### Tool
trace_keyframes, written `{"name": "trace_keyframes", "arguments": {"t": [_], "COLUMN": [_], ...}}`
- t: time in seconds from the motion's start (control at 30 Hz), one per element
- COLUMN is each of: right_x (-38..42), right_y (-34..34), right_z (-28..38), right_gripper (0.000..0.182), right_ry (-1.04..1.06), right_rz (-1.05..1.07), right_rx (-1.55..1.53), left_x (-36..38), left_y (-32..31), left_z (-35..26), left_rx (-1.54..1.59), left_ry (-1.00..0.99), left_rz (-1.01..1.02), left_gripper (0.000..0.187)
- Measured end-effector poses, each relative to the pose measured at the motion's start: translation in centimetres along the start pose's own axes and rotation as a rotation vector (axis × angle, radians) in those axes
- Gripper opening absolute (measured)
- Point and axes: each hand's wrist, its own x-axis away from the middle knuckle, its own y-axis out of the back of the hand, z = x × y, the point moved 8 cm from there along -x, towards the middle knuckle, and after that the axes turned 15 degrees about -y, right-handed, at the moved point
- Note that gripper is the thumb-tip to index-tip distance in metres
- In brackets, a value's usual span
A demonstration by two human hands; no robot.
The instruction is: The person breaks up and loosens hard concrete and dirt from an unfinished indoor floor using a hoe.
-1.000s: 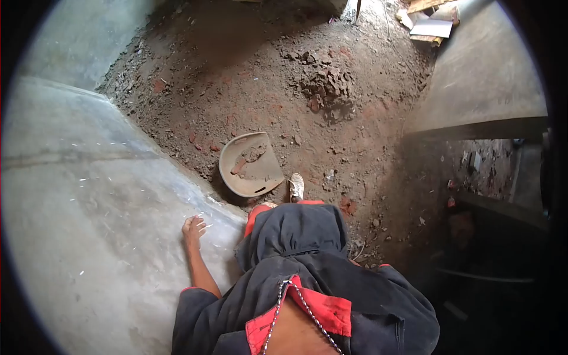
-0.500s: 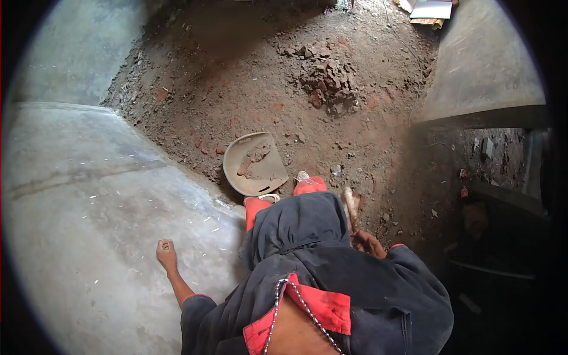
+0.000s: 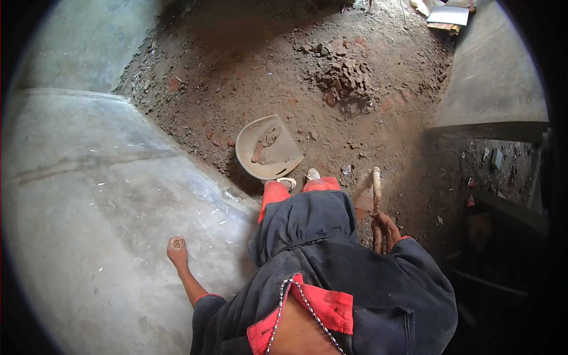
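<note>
My left hand [image 3: 177, 251] is closed with curled fingers over the pale concrete slab, out to the left of my body; whatever it may hold is too small to make out. At my right side, my right hand [image 3: 386, 228] is wrapped round a brown wooden handle [image 3: 377, 192], which stands roughly upright beside my right leg. The lower part of the tool is partly hidden by my clothing. A shallow scoop-shaped pan [image 3: 284, 151] rests on the dirt just in front of my feet, with some clods [image 3: 265, 143] in it.
A heap of broken soil and brick bits [image 3: 346, 80] lies ahead on the dirt floor. The concrete slab [image 3: 89, 207] fills the left side. A concrete wall [image 3: 491, 77] rises at the right, with papers or boards [image 3: 448, 16] at its far end.
The view has shifted, so the pan and floor appear further right. The wooden handle has swung out from my leg and now shows more of its length in my right hand.
</note>
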Motion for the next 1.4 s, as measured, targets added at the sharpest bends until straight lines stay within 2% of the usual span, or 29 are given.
{"name": "trace_keyframes", "arguments": {"t": [0.23, 0.33, 0.43, 0.53, 0.67, 0.77, 0.93, 1.07, 1.2, 1.4], "right_x": [-3.0, -2.1, -1.1, 0.8, 4.1, 6.7, 10.3, 11.2, 10.7, 10.2], "right_y": [-1.8, -1.8, -1.7, -1.6, -2.0, -3.7, -10.0, -17.1, -24.5, -33.3], "right_z": [-3.0, -5.2, -7.1, -8.8, -9.0, -8.4, -5.9, -2.0, 1.9, 6.9], "right_gripper": [0.022, 0.022, 0.023, 0.023, 0.024, 0.025, 0.026, 0.027, 0.028, 0.029], "right_ry": [-0.065, -0.078, -0.07, -0.068, -0.07, -0.095, -0.12, -0.135, -0.137, -0.143], "right_rz": [0.061, 0.044, 0.022, -0.009, -0.052, -0.071, -0.086, -0.029, 0.078, 0.266], "right_rx": [0.066, 0.059, 0.032, -0.005, -0.042, -0.101, -0.189, -0.258, -0.374, -0.559], "left_x": [-0.2, -1.4, -3.4, -9.7, -21.2, -30.4, -41.5, -45.6, -48.0, -47.4], "left_y": [-0.6, -2.2, -5.1, -9.1, -15.7, -19.6, -24.5, -27.1, -29.9, -30.6], "left_z": [0.0, 2.9, 4.8, 5.3, -1.6, -6.0, -9.7, -9.8, -6.8, -5.0], "left_rx": [-0.122, 0.014, 0.295, 0.351, 0.416, 0.424, 0.519, 0.507, 0.468, 0.468], "left_ry": [0.002, 0.168, 0.497, 0.466, 0.331, 0.156, 0.015, 0.14, 0.292, 0.454], "left_rz": [-0.022, -0.003, -0.003, 0.049, 0.245, 0.357, 0.496, 0.612, 0.641, 0.703], "left_gripper": [0.011, 0.016, 0.019, 0.022, 0.023, 0.023, 0.019, 0.018, 0.018, 0.021]}}
